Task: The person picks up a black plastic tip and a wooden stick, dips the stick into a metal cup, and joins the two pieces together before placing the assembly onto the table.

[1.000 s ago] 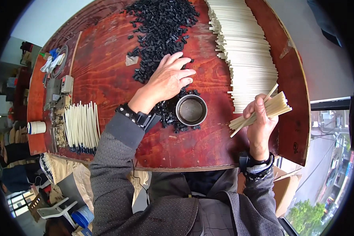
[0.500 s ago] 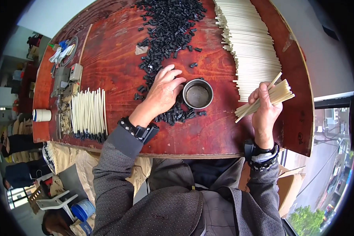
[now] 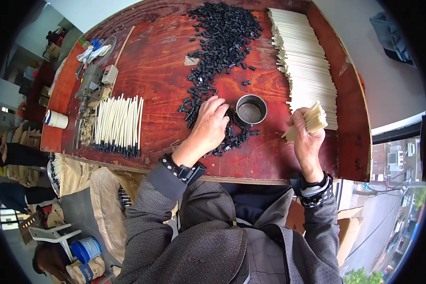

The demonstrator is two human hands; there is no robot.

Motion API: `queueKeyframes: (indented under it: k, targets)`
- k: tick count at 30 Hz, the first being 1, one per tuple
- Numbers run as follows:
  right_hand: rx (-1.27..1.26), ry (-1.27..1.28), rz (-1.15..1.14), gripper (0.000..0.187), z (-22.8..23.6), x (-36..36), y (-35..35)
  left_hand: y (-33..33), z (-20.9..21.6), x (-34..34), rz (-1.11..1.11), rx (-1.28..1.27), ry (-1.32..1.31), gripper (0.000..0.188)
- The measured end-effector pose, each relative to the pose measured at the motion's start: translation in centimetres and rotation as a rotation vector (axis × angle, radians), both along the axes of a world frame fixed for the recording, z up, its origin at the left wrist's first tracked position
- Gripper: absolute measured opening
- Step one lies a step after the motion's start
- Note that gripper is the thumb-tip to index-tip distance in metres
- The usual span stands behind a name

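Note:
My left hand (image 3: 208,125) is bent over the loose black plastic pieces (image 3: 234,139) left of a round metal cup (image 3: 251,110). Its fingers are curled close together, and whatever lies between the tips is hidden. Held in my right hand (image 3: 308,142) is a bundle of thin cream sticks (image 3: 315,119), the fingers wrapped round it and the thumb across its front. The bundle's cut ends tilt up and to the right. Just beyond that hand lies a long stack of similar sticks (image 3: 307,66).
A large heap of black pieces (image 3: 227,35) covers the table's far middle. Sticks with black ends (image 3: 119,123) lie in a row at left, beside a metal tool (image 3: 90,80) and a white roll (image 3: 57,119). A raised wooden edge (image 3: 355,104) bounds the right side.
My left hand's fingers have drawn closer together and down to the black pieces. My right hand has turned, so the bundle points more toward the camera. The whole view has shifted slightly.

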State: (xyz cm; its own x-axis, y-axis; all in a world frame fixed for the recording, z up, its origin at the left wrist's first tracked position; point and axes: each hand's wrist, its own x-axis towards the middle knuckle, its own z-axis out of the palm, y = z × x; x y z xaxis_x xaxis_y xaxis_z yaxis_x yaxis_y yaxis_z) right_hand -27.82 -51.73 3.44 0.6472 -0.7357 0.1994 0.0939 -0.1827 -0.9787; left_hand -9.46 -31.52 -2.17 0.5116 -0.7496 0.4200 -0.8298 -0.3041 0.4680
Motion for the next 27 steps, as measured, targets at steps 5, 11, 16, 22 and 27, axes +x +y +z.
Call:
queueKeyframes:
  k: [5, 11, 16, 22, 27]
  targets:
    - [-0.188, 0.106, 0.012, 0.017, 0.0, -0.7, -1.0, 6.1, 2.2, 2.9, 0.145, -0.172, -0.008, 0.033]
    - [-0.225, 0.155, -0.035, 0.018, 0.0, -0.5, -2.1, 11.0, 2.6, -2.2, 0.204, -0.079, 0.143, 0.025]
    - [-0.212, 0.117, -0.01, 0.018, 0.3, 0.4, -1.0, 11.2, 1.6, -4.2, 0.048, -0.079, 0.192, 0.021]
    - [-0.533, 0.138, 0.064, 0.016, 0.2, 0.6, -1.0, 11.7, 1.5, -4.3, -0.068, 0.001, 0.153, 0.021]
    - [-0.563, 0.233, 0.075, 0.014, 1.0, 0.3, -0.4, 11.5, 1.6, -4.1, -0.133, 0.01, 0.167, 0.017]
